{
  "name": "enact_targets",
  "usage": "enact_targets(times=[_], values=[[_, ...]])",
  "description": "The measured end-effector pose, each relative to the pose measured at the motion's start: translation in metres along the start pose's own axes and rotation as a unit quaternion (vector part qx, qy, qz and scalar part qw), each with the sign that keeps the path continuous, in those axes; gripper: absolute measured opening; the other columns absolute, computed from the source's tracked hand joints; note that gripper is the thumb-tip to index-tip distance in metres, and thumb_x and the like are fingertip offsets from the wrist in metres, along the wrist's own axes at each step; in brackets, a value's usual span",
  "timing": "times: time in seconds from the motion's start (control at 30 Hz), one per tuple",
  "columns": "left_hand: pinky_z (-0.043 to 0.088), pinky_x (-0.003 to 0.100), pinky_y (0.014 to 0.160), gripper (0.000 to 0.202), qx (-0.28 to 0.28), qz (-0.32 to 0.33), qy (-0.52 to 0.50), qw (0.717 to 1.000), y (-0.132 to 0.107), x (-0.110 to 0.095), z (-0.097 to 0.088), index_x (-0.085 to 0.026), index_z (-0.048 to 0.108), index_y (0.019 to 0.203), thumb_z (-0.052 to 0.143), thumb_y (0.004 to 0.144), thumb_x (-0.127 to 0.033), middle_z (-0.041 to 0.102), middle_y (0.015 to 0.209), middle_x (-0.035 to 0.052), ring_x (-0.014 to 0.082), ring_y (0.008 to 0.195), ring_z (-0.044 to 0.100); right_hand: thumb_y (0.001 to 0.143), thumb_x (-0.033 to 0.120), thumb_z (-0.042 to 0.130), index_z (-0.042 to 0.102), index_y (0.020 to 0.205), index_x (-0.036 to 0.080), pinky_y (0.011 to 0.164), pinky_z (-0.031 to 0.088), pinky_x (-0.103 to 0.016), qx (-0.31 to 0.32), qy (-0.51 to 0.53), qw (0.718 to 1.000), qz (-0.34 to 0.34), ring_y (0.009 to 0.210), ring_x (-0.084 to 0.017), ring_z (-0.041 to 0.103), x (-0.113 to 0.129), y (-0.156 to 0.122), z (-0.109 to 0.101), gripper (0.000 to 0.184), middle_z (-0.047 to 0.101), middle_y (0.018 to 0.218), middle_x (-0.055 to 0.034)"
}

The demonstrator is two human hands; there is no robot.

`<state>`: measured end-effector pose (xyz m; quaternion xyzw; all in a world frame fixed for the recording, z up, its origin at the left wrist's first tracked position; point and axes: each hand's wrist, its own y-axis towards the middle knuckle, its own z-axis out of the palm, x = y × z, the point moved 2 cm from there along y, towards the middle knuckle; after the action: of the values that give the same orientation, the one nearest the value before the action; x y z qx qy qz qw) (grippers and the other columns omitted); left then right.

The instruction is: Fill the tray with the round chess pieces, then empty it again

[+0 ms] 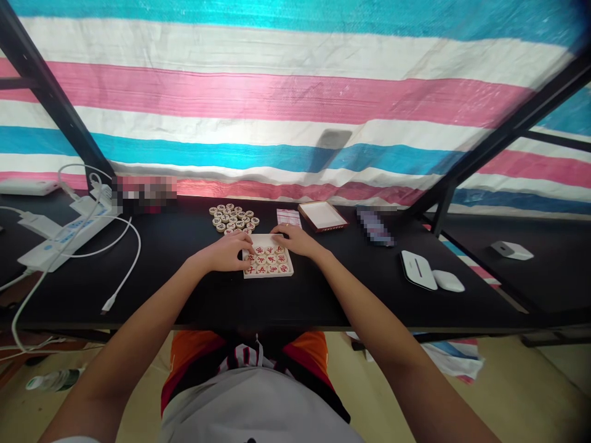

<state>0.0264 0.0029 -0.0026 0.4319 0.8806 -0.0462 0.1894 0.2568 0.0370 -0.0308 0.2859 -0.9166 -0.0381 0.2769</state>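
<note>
A shallow white box [268, 275] lies on the black desk in front of me, with rows of round xiangqi pieces [272, 259] marked in red inside it. My left hand [226, 252] is at the box's left side, its bent fingers and thumb closed about a piece in the left column; the fingers partly hide that piece. At the back right corner, my right hand [298, 239] grips the box, thumb over the inner edge and fingers behind the rim. Just behind the box sits a loose cluster of xiangqi pieces [233, 218], mostly with dark markings.
A box lid [323, 216] and a printed paper [289, 216] lie behind my right hand. Further right are a phone [375, 226] and white devices [418, 269]. A power strip [69, 237] with white cables [132, 271] takes up the left. Striped sheeting [277, 92] hangs behind the desk.
</note>
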Motion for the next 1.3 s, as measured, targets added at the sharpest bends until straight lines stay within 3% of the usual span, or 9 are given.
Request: enact_targets(times=[0.27, 0.5, 0.7, 0.9, 1.3], values=[[0.038, 0.038, 0.098, 0.026, -0.032, -0.003, 0.009, 0.999, 0.0009, 0.0019, -0.0011, -0.020, 0.072, 0.087, 0.060, 0.079, -0.041, 0.059, 0.109, 0.0078, 0.0250, 0.107, 0.051, 0.089, 0.026, 0.051, 0.067, 0.103, 0.017, 0.089, 0.045, -0.034, 0.003, -0.001, 1.000, 0.005, 0.097, -0.021, 0.060, -0.0008, 0.0002, 0.0004, 0.024, 0.067, 0.105, -0.0084], [0.039, 0.036, 0.097, 0.030, -0.064, 0.005, 0.013, 0.998, -0.0021, 0.0018, -0.0088, -0.020, 0.070, 0.097, 0.055, 0.084, -0.043, 0.059, 0.109, 0.0080, 0.0238, 0.108, 0.051, 0.088, 0.026, 0.051, 0.068, 0.103, 0.018, 0.089, 0.045, -0.035, 0.000, -0.004, 1.000, 0.002, 0.098, -0.021, 0.060, -0.0016, 0.0001, 0.0007, 0.024, 0.067, 0.105, -0.0083], [0.041, 0.034, 0.088, 0.035, -0.020, -0.021, 0.046, 0.999, -0.0013, 0.0013, -0.0073, -0.019, 0.072, 0.096, 0.057, 0.080, -0.046, 0.059, 0.094, 0.0077, 0.0243, 0.098, 0.053, 0.090, 0.029, 0.049, 0.067, 0.102, 0.018, 0.090, 0.045, -0.035, -0.002, 0.002, 1.000, -0.007, 0.097, -0.021, 0.060, 0.0010, -0.0005, -0.0003, 0.024, 0.067, 0.105, -0.0083], [0.042, 0.031, 0.081, 0.036, 0.005, -0.036, 0.016, 0.999, -0.0016, -0.0008, -0.0064, -0.019, 0.072, 0.095, 0.056, 0.080, -0.047, 0.057, 0.095, 0.0070, 0.0229, 0.094, 0.055, 0.090, 0.028, 0.049, 0.067, 0.101, 0.017, 0.090, 0.044, -0.036, 0.000, -0.001, 1.000, -0.007, 0.098, -0.021, 0.060, 0.0027, -0.0004, -0.0008, 0.024, 0.067, 0.104, -0.0088], [0.041, 0.031, 0.082, 0.038, 0.026, -0.047, -0.024, 0.998, -0.0002, 0.0074, -0.0044, -0.022, 0.072, 0.094, 0.059, 0.077, -0.053, 0.055, 0.094, 0.0058, 0.0226, 0.094, 0.052, 0.090, 0.028, 0.049, 0.067, 0.101, 0.017, 0.090, 0.044, -0.035, 0.001, 0.001, 1.000, -0.005, 0.098, -0.021, 0.060, 0.0026, -0.0010, -0.0011, 0.024, 0.067, 0.105, -0.0086]])
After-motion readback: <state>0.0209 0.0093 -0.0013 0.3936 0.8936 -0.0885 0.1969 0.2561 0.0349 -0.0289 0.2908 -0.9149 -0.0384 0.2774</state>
